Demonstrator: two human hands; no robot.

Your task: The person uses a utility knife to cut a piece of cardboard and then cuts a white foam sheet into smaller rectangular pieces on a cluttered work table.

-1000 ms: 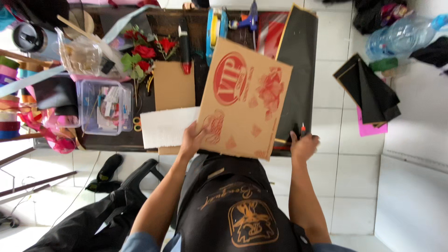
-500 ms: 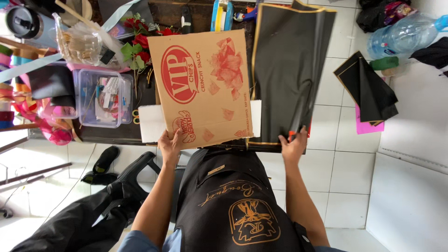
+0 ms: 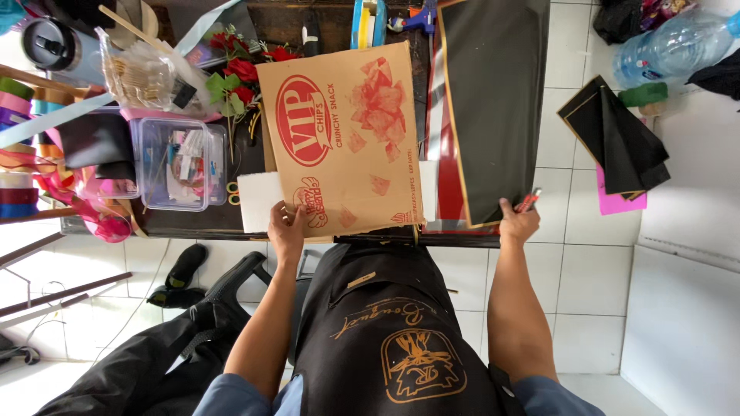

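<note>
Cardboard takes centre stage here: a flattened brown cardboard box (image 3: 339, 139) with red print lies across the dark desk (image 3: 193, 219), and everything else is placed around it. The left hand (image 3: 287, 229) sits at the cardboard's near edge, fingers (image 3: 297, 212) curled over that edge and pinching the sheet, thumb on top. Tucked under the cardboard's near left corner, a white sheet (image 3: 258, 202) pokes out, just beside that hand. Off to the right of the cardboard, a big black wrapping sheet with a thin gold border (image 3: 493, 108) spreads over the desk, with a red sheet (image 3: 447, 192) showing between the two. The right hand (image 3: 518, 223) is at the black sheet's near corner, fingers closed around a slim red tool (image 3: 528, 202) — a cutter or a pen, hard to tell which — while touching that corner. To the left of the cardboard stands a clear plastic box (image 3: 173, 166) packed with small bits, orange-handled scissors (image 3: 232, 192) lying between it and the white sheet. Beyond the cardboard's far left corner, red artificial roses (image 3: 247, 69) with green leaves are piled up, and a clear bag (image 3: 142, 73) of small items lies further left. Ribbon rolls (image 3: 19, 146) in pink and orange stack up well left of the cardboard. On the white tiled floor far to the right, folded black sheets (image 3: 620, 142) rest on a pink one (image 3: 617, 202), a plastic water bottle (image 3: 671, 42) beyond them.
</note>
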